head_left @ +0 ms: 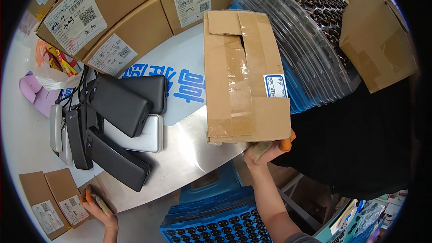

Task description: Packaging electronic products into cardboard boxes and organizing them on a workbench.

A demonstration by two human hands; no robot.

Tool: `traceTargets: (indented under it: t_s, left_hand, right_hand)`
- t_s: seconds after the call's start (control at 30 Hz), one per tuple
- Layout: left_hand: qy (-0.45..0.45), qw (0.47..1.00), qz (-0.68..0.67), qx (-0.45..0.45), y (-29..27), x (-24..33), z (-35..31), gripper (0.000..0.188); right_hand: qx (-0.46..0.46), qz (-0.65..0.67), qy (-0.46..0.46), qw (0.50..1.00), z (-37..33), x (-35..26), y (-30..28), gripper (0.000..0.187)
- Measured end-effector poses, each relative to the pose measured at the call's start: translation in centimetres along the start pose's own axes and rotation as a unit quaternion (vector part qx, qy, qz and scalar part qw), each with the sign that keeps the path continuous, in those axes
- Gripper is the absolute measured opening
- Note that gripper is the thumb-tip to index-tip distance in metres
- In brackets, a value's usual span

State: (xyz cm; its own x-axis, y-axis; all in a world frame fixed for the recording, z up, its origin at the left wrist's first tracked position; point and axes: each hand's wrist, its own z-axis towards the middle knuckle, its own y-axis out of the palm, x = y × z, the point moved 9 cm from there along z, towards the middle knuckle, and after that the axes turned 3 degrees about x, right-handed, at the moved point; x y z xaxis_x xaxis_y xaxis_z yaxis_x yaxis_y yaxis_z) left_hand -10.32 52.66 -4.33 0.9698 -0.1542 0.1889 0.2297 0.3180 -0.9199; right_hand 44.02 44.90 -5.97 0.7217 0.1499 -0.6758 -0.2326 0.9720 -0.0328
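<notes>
A taped brown cardboard box (pixel 225 72) with a small blue-edged label stands at the middle of the table, near its front edge. My right hand (pixel 263 152) grips its near right corner, an orange finger cot at the box's side and a pale one below; its other fingers are partly hidden. At the lower left, my left hand (pixel 98 208) also wears finger cots. It is beside two small labelled cartons (pixel 60 198), holding nothing, with its fingers apart. Whether it touches the nearer carton I cannot tell.
Black power banks (pixel 119 103) with cables and a silver one (pixel 144 135) lie left on the table. Large labelled cartons (pixel 130 31) line the back. Clear plastic trays (pixel 297 36) are stacked right, near another carton (pixel 378 40). Blue trays (pixel 216 216) sit below the table edge.
</notes>
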Motion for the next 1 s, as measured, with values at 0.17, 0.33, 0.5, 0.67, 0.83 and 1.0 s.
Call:
traceTargets:
  t_s: [0.17, 0.33, 0.5, 0.67, 0.83, 1.0]
  left_hand:
    - [-0.005, 1.0, 0.009, 0.007, -0.3, 0.0, 0.0, 0.072]
    - [0.015, 1.0, 0.002, -0.002, 0.1, 0.0, 0.0, 0.075]
    - [0.013, 1.0, 0.009, -0.003, -0.1, 0.2, 0.2, 0.056]
    - [0.034, 0.999, 0.019, 0.004, -0.1, -0.9, 0.1, 0.055]
    - [0.032, 0.999, 0.01, 0.026, -0.2, -0.4, 0.6, 0.056]
    - [0.045, 0.997, 0.031, 0.047, -0.1, -1.7, 0.3, 0.057]
  right_hand:
    - [-0.09, 0.009, -0.024, 0.996, -0.1, -3.9, 1.8, 0.026]
    - [-0.245, -0.016, -0.108, 0.963, -2.0, -9.3, 5.4, 0.03]
    - [-0.225, -0.032, -0.137, 0.964, -2.5, -8.7, 4.8, 0.021]
    - [-0.201, -0.025, -0.157, 0.967, -2.8, -8.4, 4.7, 0.02]
    - [-0.2, -0.003, -0.174, 0.964, -3.2, -8.4, 4.8, 0.019]
    - [-0.209, 0.001, -0.176, 0.962, -3.2, -8.4, 4.6, 0.018]
